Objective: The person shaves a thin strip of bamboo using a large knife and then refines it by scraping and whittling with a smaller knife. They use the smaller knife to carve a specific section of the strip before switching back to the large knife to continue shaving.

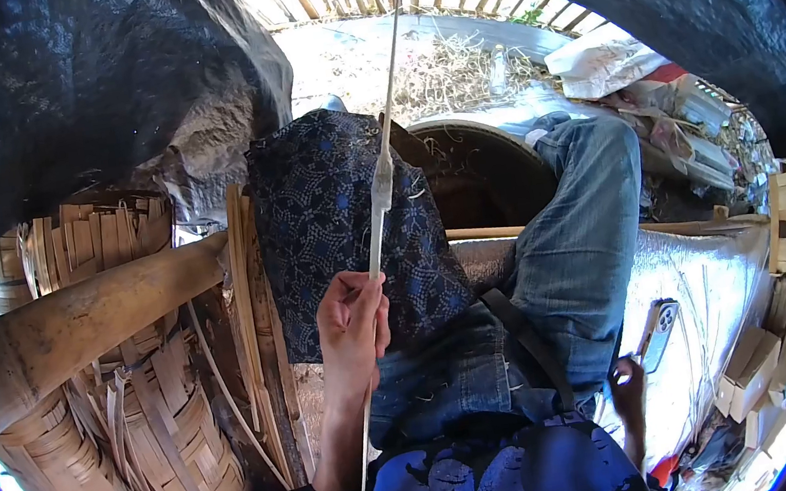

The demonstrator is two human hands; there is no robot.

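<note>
My left hand [353, 321] pinches a long, pale bamboo strip [376, 233] between thumb and fingers. One end reaches up toward the bright yard, and the lower end runs down past my wrist. Partway along it is a rough, whitish thicker spot. A dark blue patterned cloth [329, 204] lies over my left leg, behind the strip. Down at my right side, my right hand [629, 391] is in shadow with its fingers curled; what they hold, if anything, is hidden. Close by it, a phone [658, 335] rests on a shiny silvery surface [702, 281].
Woven bamboo baskets [157, 441] stand at the left under a thick bamboo pole [89, 327]. A dark round tub [472, 172] sits beyond my knees. Wooden pieces [752, 368] lie at the far right. Black sheeting [79, 88] hangs overhead.
</note>
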